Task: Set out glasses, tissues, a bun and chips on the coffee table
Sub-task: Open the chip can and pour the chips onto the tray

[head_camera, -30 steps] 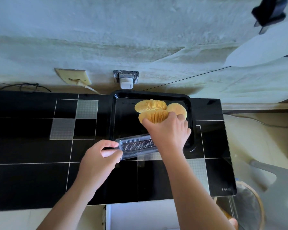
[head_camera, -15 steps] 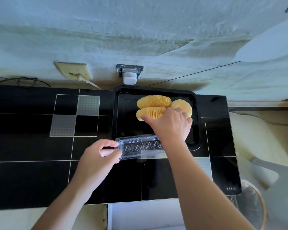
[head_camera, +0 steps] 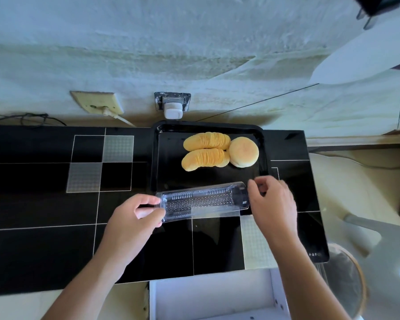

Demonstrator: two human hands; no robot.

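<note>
A black tray (head_camera: 154, 158) sits at the back of the black glass coffee table (head_camera: 44, 204). On it lie two fanned rows of yellow chips (head_camera: 206, 150) and a round pale bun (head_camera: 243, 151) touching their right end. A clear empty plastic chip tray (head_camera: 203, 200) lies across the black tray's front edge. My left hand (head_camera: 134, 218) pinches its left end. My right hand (head_camera: 271, 204) is at its right end with fingers loosely curled, thumb and forefinger close to the corner; contact is unclear.
A wall with two sockets (head_camera: 171, 105) and cables runs right behind the table. A white box (head_camera: 213, 296) stands below the front edge. A round mesh basket (head_camera: 346, 282) and a grey chair part (head_camera: 365, 227) are on the right.
My right hand left the chips and drew back toward me to the right end of the clear chip tray. The bun and both chip rows now show fully. My left hand stayed.
</note>
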